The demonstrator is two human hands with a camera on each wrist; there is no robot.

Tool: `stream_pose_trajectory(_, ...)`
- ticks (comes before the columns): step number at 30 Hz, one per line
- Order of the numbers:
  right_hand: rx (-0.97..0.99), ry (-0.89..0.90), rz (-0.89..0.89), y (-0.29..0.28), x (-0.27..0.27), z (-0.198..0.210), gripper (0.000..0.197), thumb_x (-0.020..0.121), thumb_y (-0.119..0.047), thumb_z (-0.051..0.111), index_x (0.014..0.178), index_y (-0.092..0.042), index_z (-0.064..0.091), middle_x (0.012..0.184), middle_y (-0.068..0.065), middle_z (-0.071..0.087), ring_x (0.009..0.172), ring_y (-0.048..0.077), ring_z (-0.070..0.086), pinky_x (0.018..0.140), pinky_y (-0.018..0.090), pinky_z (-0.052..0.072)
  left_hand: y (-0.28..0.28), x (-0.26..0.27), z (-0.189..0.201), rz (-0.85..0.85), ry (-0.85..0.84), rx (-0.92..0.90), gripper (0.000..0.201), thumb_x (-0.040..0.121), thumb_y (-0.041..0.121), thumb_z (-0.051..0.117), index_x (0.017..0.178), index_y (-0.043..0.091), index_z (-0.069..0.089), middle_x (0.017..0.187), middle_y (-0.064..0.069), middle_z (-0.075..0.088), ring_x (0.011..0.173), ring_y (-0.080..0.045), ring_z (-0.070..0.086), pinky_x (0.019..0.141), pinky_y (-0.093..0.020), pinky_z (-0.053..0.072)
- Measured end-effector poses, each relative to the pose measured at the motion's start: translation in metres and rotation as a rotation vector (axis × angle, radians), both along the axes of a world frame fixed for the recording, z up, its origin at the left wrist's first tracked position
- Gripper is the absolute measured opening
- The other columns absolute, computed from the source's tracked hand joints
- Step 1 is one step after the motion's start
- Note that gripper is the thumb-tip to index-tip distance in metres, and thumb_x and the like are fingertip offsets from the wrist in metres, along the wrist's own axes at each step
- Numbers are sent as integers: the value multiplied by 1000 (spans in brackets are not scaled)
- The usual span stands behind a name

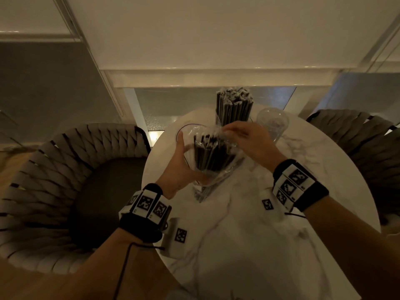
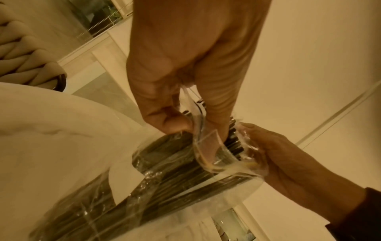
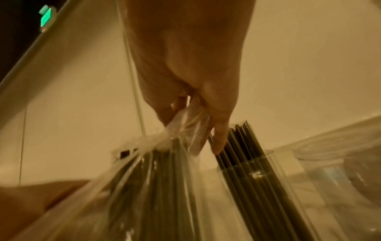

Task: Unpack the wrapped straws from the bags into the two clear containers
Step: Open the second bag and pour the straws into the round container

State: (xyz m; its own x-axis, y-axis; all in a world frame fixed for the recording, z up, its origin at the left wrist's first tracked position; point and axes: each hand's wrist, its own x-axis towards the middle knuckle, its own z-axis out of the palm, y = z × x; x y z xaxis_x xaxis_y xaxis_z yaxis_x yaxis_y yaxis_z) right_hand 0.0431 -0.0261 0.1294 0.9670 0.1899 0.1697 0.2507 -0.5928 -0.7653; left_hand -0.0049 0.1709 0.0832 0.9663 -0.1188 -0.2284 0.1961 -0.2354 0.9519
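A clear zip bag [image 1: 213, 158] full of black wrapped straws stands upright over the marble table [image 1: 249, 234], its mouth pulled wide. My left hand [image 1: 184, 152] grips the bag's left side, pinching the zip strip [image 2: 199, 130] between thumb and fingers. My right hand [image 1: 229, 132] pinches the crumpled plastic [image 3: 185, 128] at the bag's top right edge. Behind the bag stands a clear container [image 1: 234, 109] packed with upright black straws [image 3: 247, 146]. To its right is a second clear container [image 1: 272, 124], which looks empty.
The round table's edge curves close on the left and right. A woven chair [image 1: 65, 169] sits at the left and another chair [image 1: 357, 137] at the right. Both containers stand at the table's far side, just behind my hands.
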Motion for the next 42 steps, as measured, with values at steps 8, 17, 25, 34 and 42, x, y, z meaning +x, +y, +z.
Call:
stream_pose_trajectory(8,50,195,-292,2,11,-32,15,90,-23,61,90,-9,66,71,-2,63,54,-2,56,55,14,43,9,-9,-22,6,-25,148,137,56,24,89,147,40,-12,132,3,42,123,-18,44,105,-40,42)
stream_pose_trajectory(17,34,392,-225,-7,-28,-18,30,87,-29,63,80,0,65,71,12,69,62,24,71,63,31,61,-2,-16,-42,63,-21,346,75,85,40,66,142,39,18,141,-9,47,98,-14,60,74,-29,59)
stream_pose_trajectory(25,483,396,-252,-7,-27,-24,26,90,-6,43,77,3,64,67,15,66,55,15,59,57,25,52,-8,-23,-43,101,41,36,115,69,14,83,150,26,3,144,-1,41,126,-14,47,80,-6,46)
stream_pose_trajectory(34,723,707,-347,-28,-35,-76,21,93,3,40,97,3,61,81,10,68,75,23,63,66,30,57,-27,-18,-54,87,158,183,108,62,52,81,148,27,21,132,2,52,123,-20,50,99,-22,42)
stream_pose_trajectory(42,991,721,-288,-77,-49,-54,23,95,-2,43,111,-3,59,74,5,72,63,11,70,56,23,58,-61,-17,-45,4,92,10,44,75,28,78,115,17,63,112,-4,69,103,-20,66,91,-36,53)
